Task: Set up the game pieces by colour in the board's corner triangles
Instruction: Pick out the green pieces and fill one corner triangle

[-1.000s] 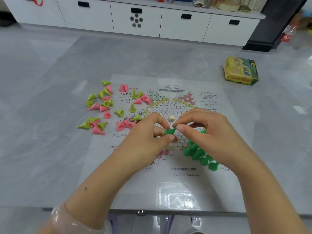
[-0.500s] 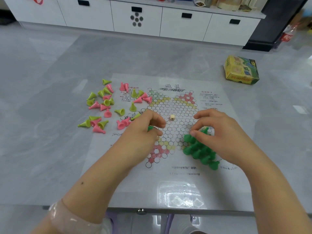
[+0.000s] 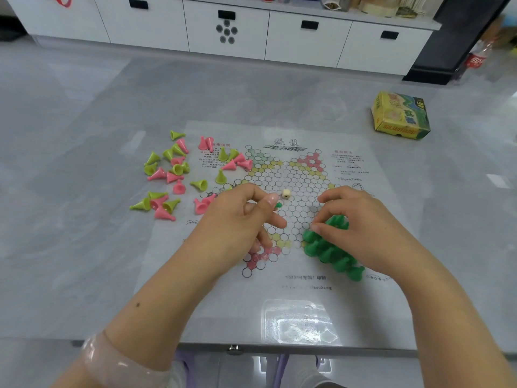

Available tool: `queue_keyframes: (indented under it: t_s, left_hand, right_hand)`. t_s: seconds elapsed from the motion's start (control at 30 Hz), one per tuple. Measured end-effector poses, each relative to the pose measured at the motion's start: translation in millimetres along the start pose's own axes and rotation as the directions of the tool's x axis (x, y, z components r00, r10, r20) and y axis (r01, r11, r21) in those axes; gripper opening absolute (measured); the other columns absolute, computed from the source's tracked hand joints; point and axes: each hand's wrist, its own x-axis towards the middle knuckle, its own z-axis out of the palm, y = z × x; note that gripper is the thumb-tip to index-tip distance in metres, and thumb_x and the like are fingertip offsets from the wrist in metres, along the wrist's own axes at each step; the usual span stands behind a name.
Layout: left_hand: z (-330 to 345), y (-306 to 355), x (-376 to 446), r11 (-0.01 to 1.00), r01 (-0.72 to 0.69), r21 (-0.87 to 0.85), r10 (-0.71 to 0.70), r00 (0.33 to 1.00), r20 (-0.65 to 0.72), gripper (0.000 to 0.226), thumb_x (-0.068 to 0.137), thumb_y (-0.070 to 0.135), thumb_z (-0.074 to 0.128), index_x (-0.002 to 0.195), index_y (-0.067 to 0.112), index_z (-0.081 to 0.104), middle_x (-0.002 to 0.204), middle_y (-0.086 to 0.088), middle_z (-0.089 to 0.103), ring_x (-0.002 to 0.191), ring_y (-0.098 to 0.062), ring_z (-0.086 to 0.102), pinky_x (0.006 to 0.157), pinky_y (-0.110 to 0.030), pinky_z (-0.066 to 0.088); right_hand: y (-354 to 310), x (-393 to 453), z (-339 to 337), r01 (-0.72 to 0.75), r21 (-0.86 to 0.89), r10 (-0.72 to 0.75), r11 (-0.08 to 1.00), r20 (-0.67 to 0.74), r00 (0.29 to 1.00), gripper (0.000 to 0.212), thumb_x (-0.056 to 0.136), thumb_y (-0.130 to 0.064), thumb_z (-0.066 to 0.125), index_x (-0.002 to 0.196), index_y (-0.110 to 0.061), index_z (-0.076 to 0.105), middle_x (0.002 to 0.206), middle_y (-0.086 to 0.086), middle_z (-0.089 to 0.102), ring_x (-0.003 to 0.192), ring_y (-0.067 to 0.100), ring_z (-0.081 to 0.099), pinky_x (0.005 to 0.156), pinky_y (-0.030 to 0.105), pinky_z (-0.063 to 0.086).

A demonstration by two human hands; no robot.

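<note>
Green piece [image 3: 278, 205] pinched by left hand [image 3: 240, 219].

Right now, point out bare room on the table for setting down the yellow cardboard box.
Free: grey tabletop left of the printed paper board, below the scattered pink and lime plastic cones; also the far tabletop between board and yellow cardboard box. Crowded: the dark green cones under the right hand.

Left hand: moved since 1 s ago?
Yes. The left hand, pinching a dark green piece, drew leftward, away from the right hand, judged against the die.
</note>
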Motion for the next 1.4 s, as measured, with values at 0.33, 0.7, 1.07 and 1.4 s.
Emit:
queue_keyframes:
  t_s: [0.33, 0.7, 1.07, 1.4]
  left_hand:
    - [-0.3, 0.3, -0.1, 0.998, -0.01, 0.056, 0.011, 1.0, -0.003, 0.02, 0.093, 0.029, 0.046, 0.083, 0.016, 0.057, 0.076, 0.012, 0.072, 0.044, -0.001, 0.052, 0.049, -0.016, 0.043]
    - [4.7, 3.1, -4.7, 0.999, 0.006, 0.033, -0.009, 0.995, 0.097, 0.015, 0.097, 0.028, 0.038, 0.099, 0.02, 0.052, 0.044, 0.017, 0.059, 0.039, 0.0, 0.048, 0.045, -0.012, 0.041]
    - [2.8, -0.4, -4.3, 0.998, -0.011, 0.065, 0.005, 0.996, 0.09, 0.013, 0.095, 0.034, 0.039, 0.096, 0.027, 0.05, 0.044, 0.015, 0.059, 0.042, 0.0, 0.05, 0.054, -0.016, 0.044]
    - [-42.8, -32.6, 13.9, 0.512, -0.078, 0.855, 0.365, 0.921, -0.135, 0.034, 0.09, 0.024, 0.053, 0.123, 0.018, 0.058, 0.128, -0.005, 0.052, 0.116, -0.025, 0.045, 0.087, -0.033, 0.039]
  right_hand:
    - [0.9, 0.9, 0.8, 0.016, -0.004, -0.016, 1.0, 0.003, 1.0, 0.005, 0.085, -0.031, 0.059, 0.081, -0.029, 0.063, 0.106, -0.018, 0.044, 0.102, 0.002, 0.035, 0.086, 0.017, 0.023]
    - [-26.9, 0.4, 7.8, 0.271, 0.326, -0.203, 0.906, -0.226, 0.953, 0.01, 0.083, -0.031, 0.06, 0.084, -0.027, 0.069, 0.094, -0.021, 0.061, 0.097, -0.006, 0.054, 0.085, 0.004, 0.035]
    - [-32.6, 1.6, 6.4, 0.252, 0.399, -0.172, 0.882, -0.224, 0.959, 0.005, 0.078, -0.025, 0.066, 0.074, -0.024, 0.07, 0.087, -0.019, 0.063, 0.092, -0.005, 0.057, 0.08, 0.002, 0.036]
    - [-19.3, -3.0, -4.1, 0.146, 0.402, -0.048, 0.904, -0.242, 0.969, 0.008, 0.079, -0.028, 0.063, 0.074, -0.032, 0.068, 0.088, -0.026, 0.062, 0.093, -0.011, 0.055, 0.082, 0.001, 0.038]
